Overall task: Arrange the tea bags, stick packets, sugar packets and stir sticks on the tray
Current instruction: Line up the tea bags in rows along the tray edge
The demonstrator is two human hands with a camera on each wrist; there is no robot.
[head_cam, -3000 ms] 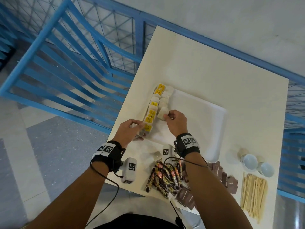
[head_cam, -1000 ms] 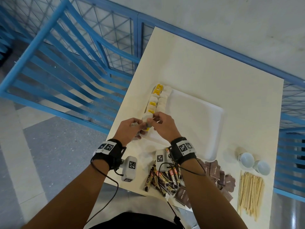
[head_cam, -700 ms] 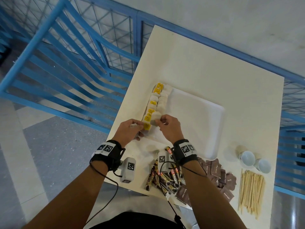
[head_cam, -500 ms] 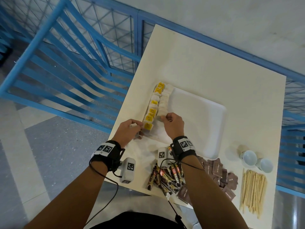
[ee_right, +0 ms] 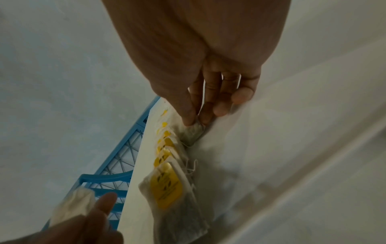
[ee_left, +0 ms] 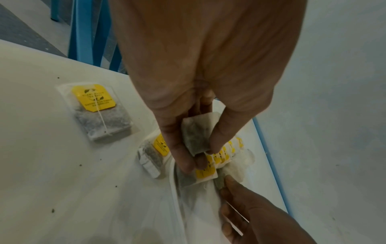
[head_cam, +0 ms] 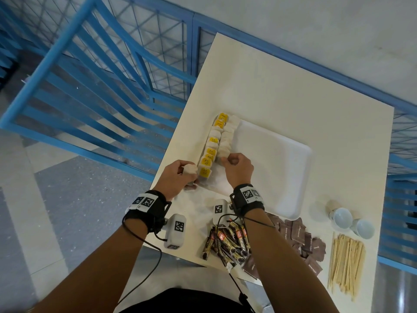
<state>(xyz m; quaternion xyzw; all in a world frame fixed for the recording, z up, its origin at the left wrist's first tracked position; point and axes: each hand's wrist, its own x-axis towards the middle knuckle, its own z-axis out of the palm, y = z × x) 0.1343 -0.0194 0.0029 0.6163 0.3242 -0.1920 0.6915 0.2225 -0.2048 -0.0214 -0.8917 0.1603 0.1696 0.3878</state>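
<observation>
Item: soft white paper tea bags with yellow tags [head_cam: 211, 152], rowed along white plastic tray [head_cam: 282, 177] left edge. Left hand [head_cam: 178, 177] pinches one; right hand [head_cam: 237, 169] pinches another. Likely light, tearable; hold by corners.

Blue railing [head_cam: 94, 71], seemingly grey floor [head_cam: 74, 213]

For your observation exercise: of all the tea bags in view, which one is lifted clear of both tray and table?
The tea bag pinched in the left hand, near the tray's corner. The others lie in rows on the tray or flat on the table.
</observation>
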